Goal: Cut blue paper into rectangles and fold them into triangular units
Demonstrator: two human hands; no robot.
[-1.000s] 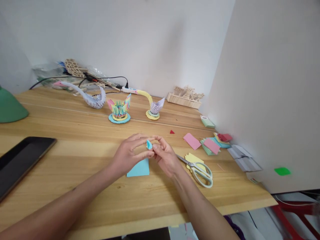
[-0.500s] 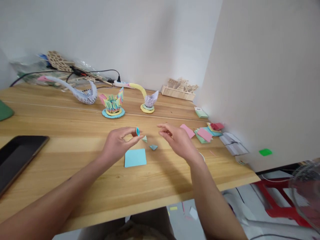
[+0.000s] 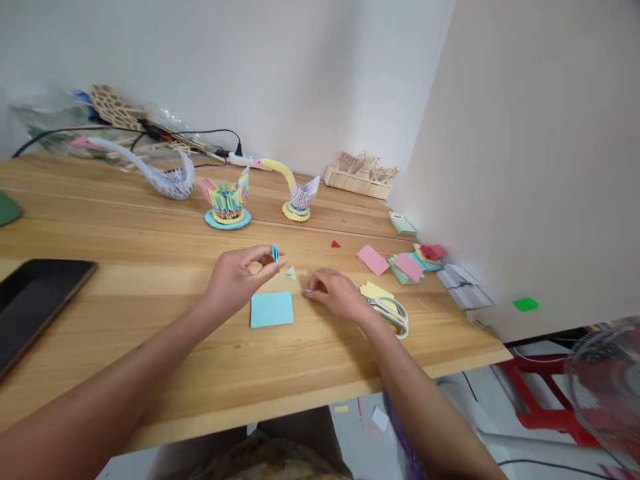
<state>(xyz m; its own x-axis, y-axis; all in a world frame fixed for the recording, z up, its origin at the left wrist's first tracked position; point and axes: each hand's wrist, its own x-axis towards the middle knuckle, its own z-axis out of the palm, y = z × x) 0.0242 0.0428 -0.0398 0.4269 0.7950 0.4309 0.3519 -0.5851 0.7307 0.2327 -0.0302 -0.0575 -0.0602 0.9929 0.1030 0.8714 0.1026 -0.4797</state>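
Observation:
My left hand [image 3: 235,277] is raised a little above the wooden table [image 3: 150,333], thumb and forefinger pinched on a small folded blue paper piece [image 3: 275,253]. My right hand [image 3: 333,293] rests low on the table with its fingertips closed over another folded blue piece [image 3: 307,291], which is mostly hidden. A small pale green folded triangle [image 3: 291,272] lies between the hands. A flat light blue paper square [image 3: 271,309] lies just below them.
Scissors [image 3: 393,312] on yellow paper lie right of my right hand. Pink, green and red paper stacks [image 3: 410,267] sit near the white partition. Paper swans [image 3: 297,197] and a colourful paper bowl [image 3: 227,203] stand at the back. A dark tablet [image 3: 35,300] lies left.
My hands came apart from the blue piece they held together. The left hand kept it; the right hand swung out, then dropped onto the folded blue piece lying on the table.

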